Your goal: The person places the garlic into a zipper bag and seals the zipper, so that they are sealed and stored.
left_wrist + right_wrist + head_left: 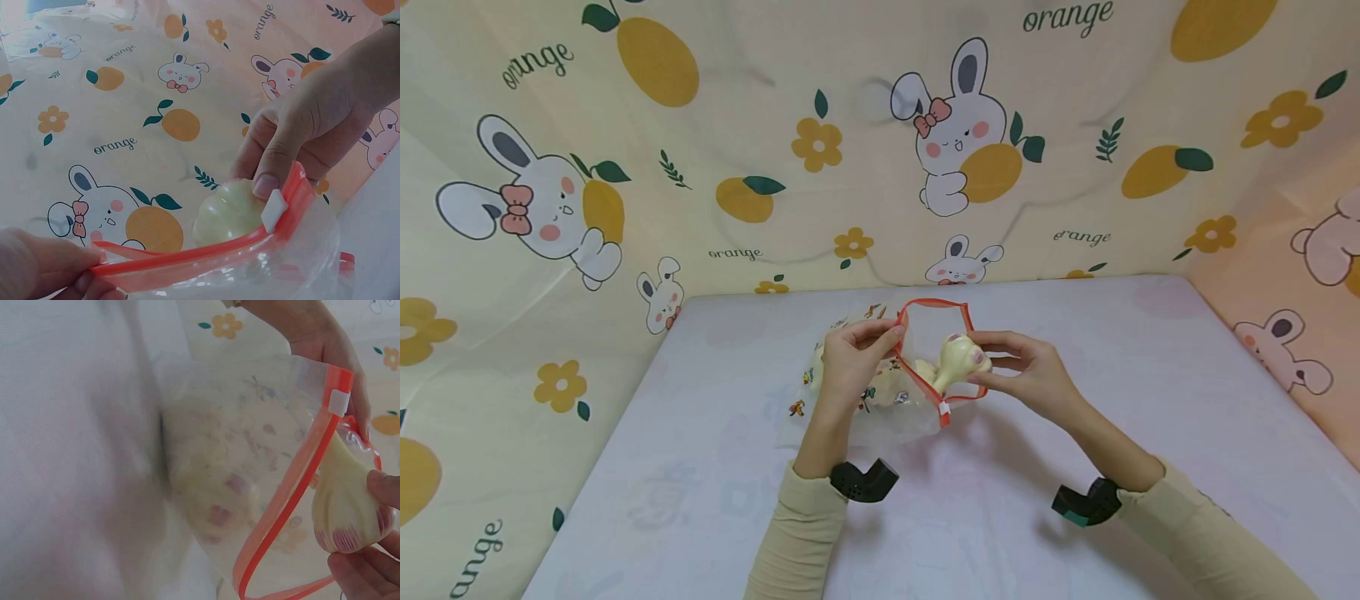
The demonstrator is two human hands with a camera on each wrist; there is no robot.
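Note:
My left hand (850, 358) pinches the orange-red zip rim of a clear printed slider bag (880, 432), whose mouth gapes to the right. A cream garlic bulb (958, 358) with purple patches is held by my right hand (1033, 371), between thumb and fingers. Its narrow stem end points into the mouth, while the round end stays outside, as the right wrist view shows. The white slider (275, 211) sits at the near corner of the rim. Inside the bag, more pale shapes with purple patches (219, 515) show dimly through the plastic.
The bag lies on a white-covered table (700, 500). Behind the table and at both sides hangs a cream cloth (865, 50) printed with rabbits and oranges. A black wrist camera (863, 481) is strapped to my left wrist, another (1086, 502) to the right.

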